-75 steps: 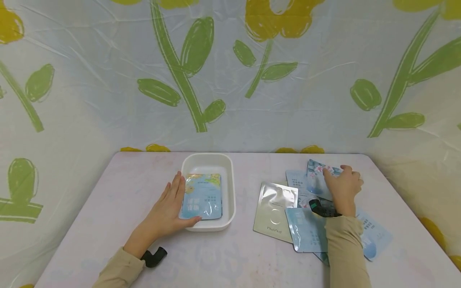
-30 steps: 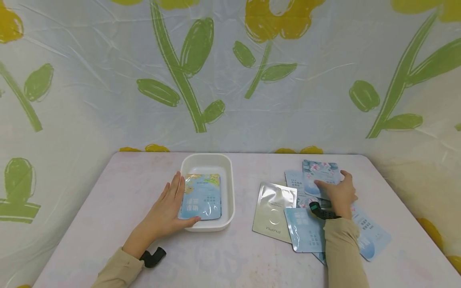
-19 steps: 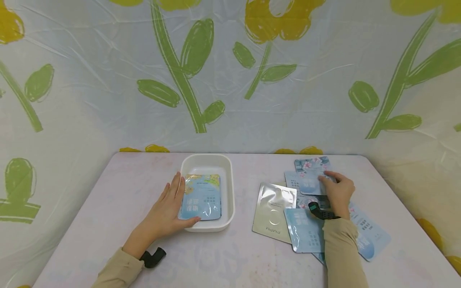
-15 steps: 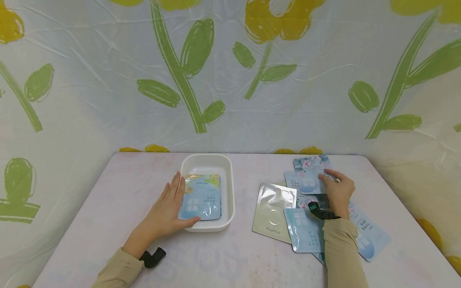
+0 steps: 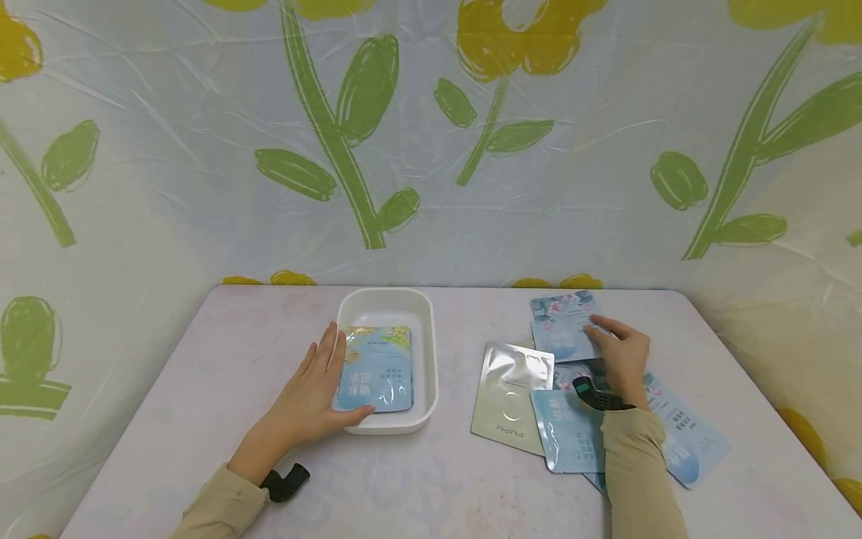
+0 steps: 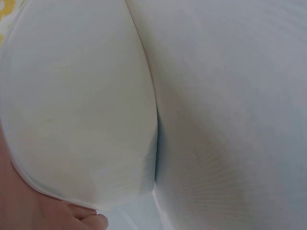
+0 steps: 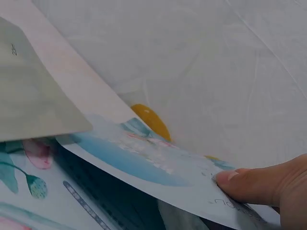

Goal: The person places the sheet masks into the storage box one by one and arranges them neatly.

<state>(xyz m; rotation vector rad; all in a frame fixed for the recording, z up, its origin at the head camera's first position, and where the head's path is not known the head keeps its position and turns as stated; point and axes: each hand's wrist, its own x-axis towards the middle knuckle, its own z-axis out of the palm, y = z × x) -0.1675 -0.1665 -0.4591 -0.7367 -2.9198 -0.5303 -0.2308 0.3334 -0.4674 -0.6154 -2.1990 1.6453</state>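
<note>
In the head view my left hand (image 5: 304,397) lies along the left side of a white tray (image 5: 434,374), fingers straight, thumb reaching over the near rim. Inside the tray is a blue sheet mask packet (image 5: 377,374) with yellow flowers on its top edge. The left wrist view shows mostly the tray's pale wall (image 6: 81,110). At the right, my right hand (image 5: 622,355) pinches the right edge of a blue floral mask packet (image 5: 566,329) between thumb and fingers. That packet (image 7: 158,167) is tilted up off the pile in the right wrist view, where only the thumb shows clearly.
A silver-green mask packet (image 5: 508,408) lies left of the pile. Below my right hand lie more blue packets, one light blue (image 5: 569,434) and another (image 5: 694,438) right of my sleeve. Floral cloth (image 5: 431,150) hangs behind and beside the table (image 5: 283,314).
My right hand has taken hold of the blue floral packet and drawn it leftward over the pile, turning it straighter. My left hand and the tray have stayed put.
</note>
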